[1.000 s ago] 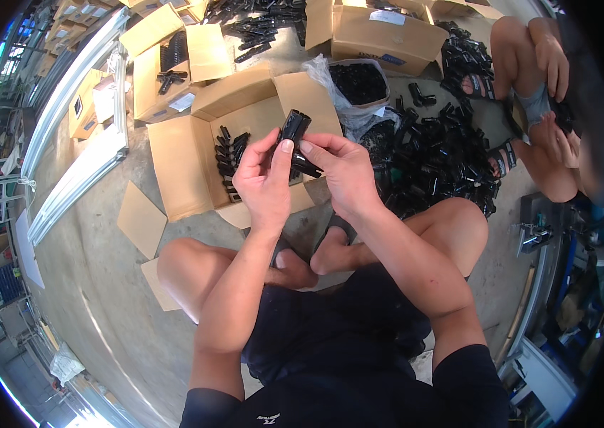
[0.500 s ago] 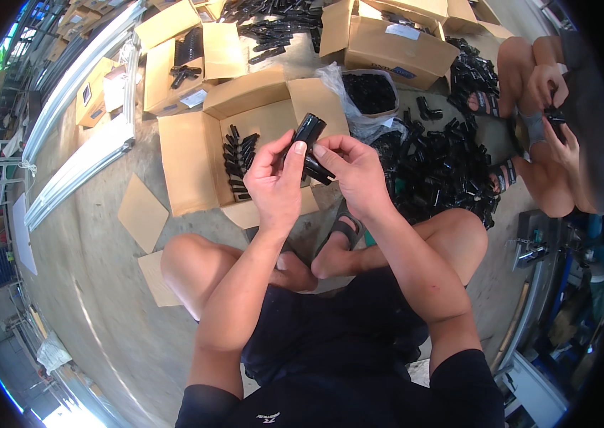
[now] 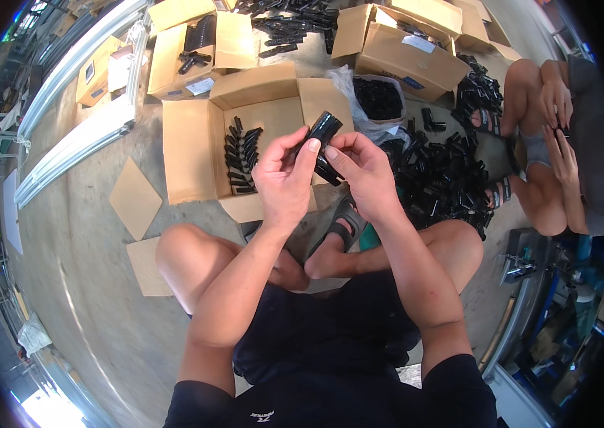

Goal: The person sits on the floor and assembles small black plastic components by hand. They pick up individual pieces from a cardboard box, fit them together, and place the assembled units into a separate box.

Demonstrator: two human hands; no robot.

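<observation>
Between both hands, in front of the open cardboard box (image 3: 189, 153), I hold a glossy black tubular pipe fitting (image 3: 325, 128) with an angled branch. My left hand (image 3: 284, 175) is closed around its left side, thumb pressed on top. My right hand (image 3: 370, 171) pinches it from the right, thumb near the joint; the fingers behind it are partly hidden. Inside the box, rows of similar black fittings (image 3: 242, 153) stand along the left side. To the right of my hands lies a large loose pile of black fittings (image 3: 439, 175).
A plastic-lined tub of small black parts (image 3: 377, 100) stands behind the pile. More open cartons (image 3: 416, 64) are at the back. Long pale metal profiles (image 3: 88, 139) lie at the left. At the right sits another person (image 3: 562, 153), hands together. Flat cardboard pieces (image 3: 135, 198) lie on the floor.
The view has shifted slightly. My hands still hold the fitting, which is tilted a little differently. The other person's hands have come closer together.
</observation>
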